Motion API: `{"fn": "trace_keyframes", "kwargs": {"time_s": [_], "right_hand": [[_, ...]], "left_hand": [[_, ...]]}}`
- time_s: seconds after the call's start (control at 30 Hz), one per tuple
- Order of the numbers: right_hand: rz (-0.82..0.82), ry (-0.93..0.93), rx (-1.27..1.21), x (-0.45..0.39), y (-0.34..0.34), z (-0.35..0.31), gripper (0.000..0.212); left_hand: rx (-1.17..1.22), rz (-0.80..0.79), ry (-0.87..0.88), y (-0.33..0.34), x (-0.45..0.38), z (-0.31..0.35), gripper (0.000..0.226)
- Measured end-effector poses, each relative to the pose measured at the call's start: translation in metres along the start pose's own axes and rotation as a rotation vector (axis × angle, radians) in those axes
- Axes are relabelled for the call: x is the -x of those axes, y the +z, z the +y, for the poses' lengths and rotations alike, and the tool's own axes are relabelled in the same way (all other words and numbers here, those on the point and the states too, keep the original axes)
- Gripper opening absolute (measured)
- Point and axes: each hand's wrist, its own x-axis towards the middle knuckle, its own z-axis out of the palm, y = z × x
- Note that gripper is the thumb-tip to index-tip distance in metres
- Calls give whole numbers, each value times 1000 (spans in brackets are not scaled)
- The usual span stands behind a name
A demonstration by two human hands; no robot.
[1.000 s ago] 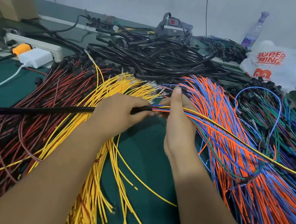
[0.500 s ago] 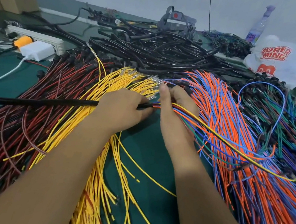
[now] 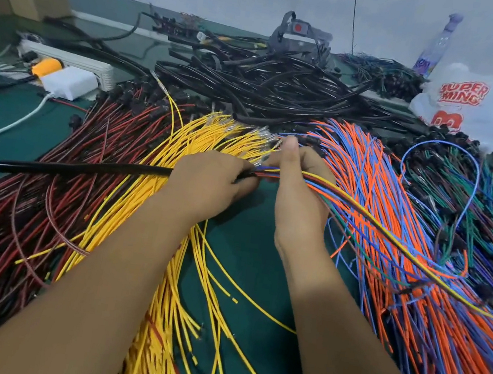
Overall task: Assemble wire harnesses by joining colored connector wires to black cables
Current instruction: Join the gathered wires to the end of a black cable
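Observation:
My left hand (image 3: 208, 181) grips the right end of a black cable sleeve (image 3: 84, 167) that sticks out to the left over the wires. My right hand (image 3: 298, 187) pinches a small bundle of colored wires (image 3: 375, 222), yellow, orange, blue, green and red, right beside the sleeve's mouth. The bundle's near ends enter the sleeve between my two hands. Its free length trails right and down across the orange and blue pile. A pile of black cables (image 3: 268, 86) lies behind my hands.
Red and dark wires (image 3: 34, 190) cover the left, yellow wires (image 3: 179, 303) the middle, orange and blue wires (image 3: 425, 320) the right, green and blue ones (image 3: 472, 201) far right. A power strip (image 3: 67, 58), white adapter (image 3: 68, 81), plastic bag (image 3: 475, 104) and bottle (image 3: 436, 45) stand at the back.
Both hands have stayed together on the sleeve and bundle. The gap between them has closed a little, and less of the bundle shows between the hands.

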Motion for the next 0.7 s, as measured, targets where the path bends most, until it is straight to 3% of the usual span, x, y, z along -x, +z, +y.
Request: {"fn": "trace_keyframes", "kwargs": {"time_s": [0.17,0.4,0.6,0.7], "right_hand": [[58,83,-160,-8,0,7,40],[105,209,43,-11,-8,7,37],[-74,232,95,-6,-3,8,36],[-136,199,-7,-2,-2,2,32]], "left_hand": [[4,115,92,-1,3,2,19],[157,100,177,-1,5,5,15],[198,110,203,-2,7,9,27],[241,137,170,-2,8,14,28]]}}
